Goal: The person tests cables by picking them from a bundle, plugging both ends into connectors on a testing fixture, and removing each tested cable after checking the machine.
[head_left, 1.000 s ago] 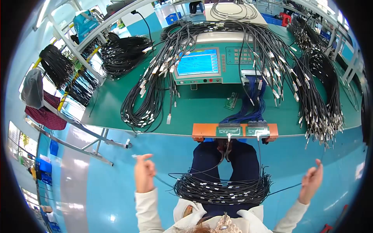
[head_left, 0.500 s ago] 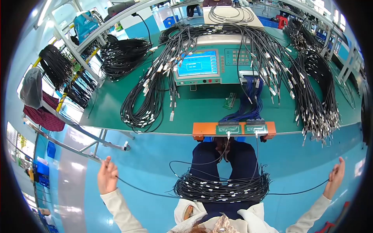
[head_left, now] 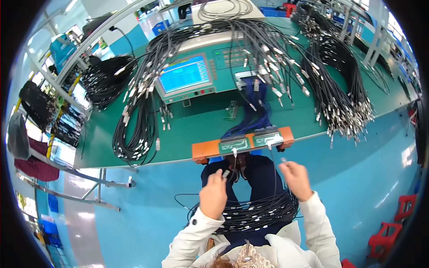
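Note:
My left hand (head_left: 213, 195) is closed on a cable connector (head_left: 226, 173), just below the orange fixture (head_left: 201, 150) at the table edge. My right hand (head_left: 296, 179) pinches another cable connector (head_left: 283, 160), to the right of that fixture. Two green circuit boards (head_left: 234, 144) are mounted on the fixture, each with a white plug (head_left: 269, 145) and a cable running down from it. Across my lap lies a thick bundle of black cables (head_left: 254, 216) with white labels. Blue wires (head_left: 257, 109) join the boards to a test instrument (head_left: 219, 87) with a lit screen (head_left: 184, 73).
Black cables (head_left: 138, 138) drape over the instrument, and a large coil (head_left: 339, 89) lies on the table's right. More bundles (head_left: 109, 80) are at the left. A small green board (head_left: 231, 111) lies behind the fixture. Red stools (head_left: 385, 239) stand on the floor at right.
Both hands have come inward from far out at the sides to near the fixture. The cable stretched between them has gone slack. The view has shifted and tilted, and the screen content differs.

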Demonstrator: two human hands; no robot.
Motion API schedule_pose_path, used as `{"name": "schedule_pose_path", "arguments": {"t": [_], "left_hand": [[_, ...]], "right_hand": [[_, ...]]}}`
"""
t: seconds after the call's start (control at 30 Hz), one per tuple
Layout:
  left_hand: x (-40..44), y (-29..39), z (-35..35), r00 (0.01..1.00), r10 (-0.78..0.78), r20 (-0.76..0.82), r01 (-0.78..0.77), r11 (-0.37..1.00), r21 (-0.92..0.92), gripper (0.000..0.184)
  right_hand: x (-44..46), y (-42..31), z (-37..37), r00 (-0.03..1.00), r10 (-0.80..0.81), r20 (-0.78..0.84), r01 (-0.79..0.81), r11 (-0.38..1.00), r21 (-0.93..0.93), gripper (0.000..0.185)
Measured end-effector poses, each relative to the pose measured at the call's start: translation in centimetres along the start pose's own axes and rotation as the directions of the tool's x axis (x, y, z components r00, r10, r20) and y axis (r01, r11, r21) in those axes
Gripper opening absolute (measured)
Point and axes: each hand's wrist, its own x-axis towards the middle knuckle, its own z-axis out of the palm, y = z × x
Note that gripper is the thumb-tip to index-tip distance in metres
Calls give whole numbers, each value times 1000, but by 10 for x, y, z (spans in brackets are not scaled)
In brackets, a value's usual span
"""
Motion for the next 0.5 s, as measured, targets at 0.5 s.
{"name": "schedule_pose_path", "arguments": {"t": [0.5], "left_hand": [[-3,31,-3,994,35,103,-53,982,180,20]], "right_hand": [[-64,7,-100,935,353,-44,-331,908,256,27]]}}
